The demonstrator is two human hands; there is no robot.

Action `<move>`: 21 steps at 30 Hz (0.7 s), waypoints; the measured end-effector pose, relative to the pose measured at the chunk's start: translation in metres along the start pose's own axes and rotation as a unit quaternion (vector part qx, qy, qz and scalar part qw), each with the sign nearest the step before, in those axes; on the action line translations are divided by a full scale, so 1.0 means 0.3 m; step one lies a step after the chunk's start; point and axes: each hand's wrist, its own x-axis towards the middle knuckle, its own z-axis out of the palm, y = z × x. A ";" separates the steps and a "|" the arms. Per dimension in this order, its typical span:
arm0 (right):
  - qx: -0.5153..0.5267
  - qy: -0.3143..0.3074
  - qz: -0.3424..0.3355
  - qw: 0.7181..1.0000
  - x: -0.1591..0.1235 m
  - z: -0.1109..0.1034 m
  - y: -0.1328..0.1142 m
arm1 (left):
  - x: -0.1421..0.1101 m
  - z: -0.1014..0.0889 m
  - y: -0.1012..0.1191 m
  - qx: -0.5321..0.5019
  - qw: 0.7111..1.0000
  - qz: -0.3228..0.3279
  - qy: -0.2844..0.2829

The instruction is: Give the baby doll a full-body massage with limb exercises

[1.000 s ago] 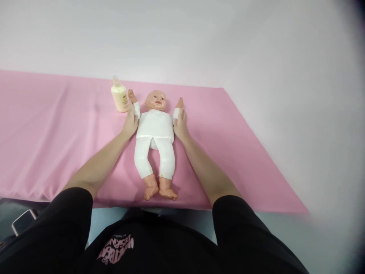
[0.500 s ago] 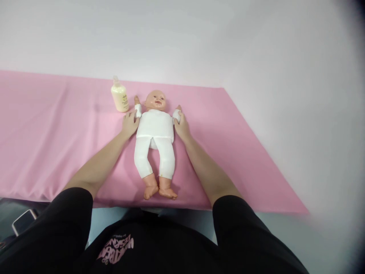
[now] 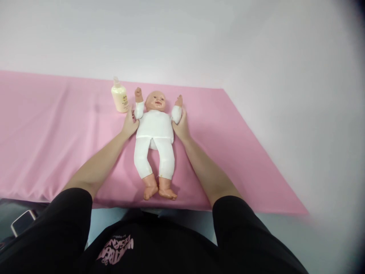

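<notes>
Fingers on the left hand [image 3: 130,123] are curled around one arm of a baby doll [image 3: 154,123], tips partly hidden, and the right hand [image 3: 181,127] has the other arm the same way. Doll's on its back around mid-frame on a pink sheet [image 3: 228,152], yellowish bottle [image 3: 119,97] standing upper left of center.

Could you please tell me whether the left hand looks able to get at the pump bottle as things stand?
Probably yes: the left hand is close beside the pump bottle, with nothing visible blocking the way, though it would likely need to leave the baby doll's white-sleeved arm first.
</notes>
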 end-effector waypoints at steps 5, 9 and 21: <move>0.040 0.041 -0.043 0.997 -0.006 0.002 -0.063 | -0.009 -0.003 0.027 0.005 0.993 0.119 -0.004; 0.055 0.007 -0.120 0.991 -0.018 -0.007 -0.105 | -0.029 -0.023 0.069 0.034 0.983 0.177 -0.018; 0.008 -0.034 -0.169 0.985 -0.016 -0.040 -0.147 | -0.037 -0.040 0.118 0.096 0.973 0.201 -0.053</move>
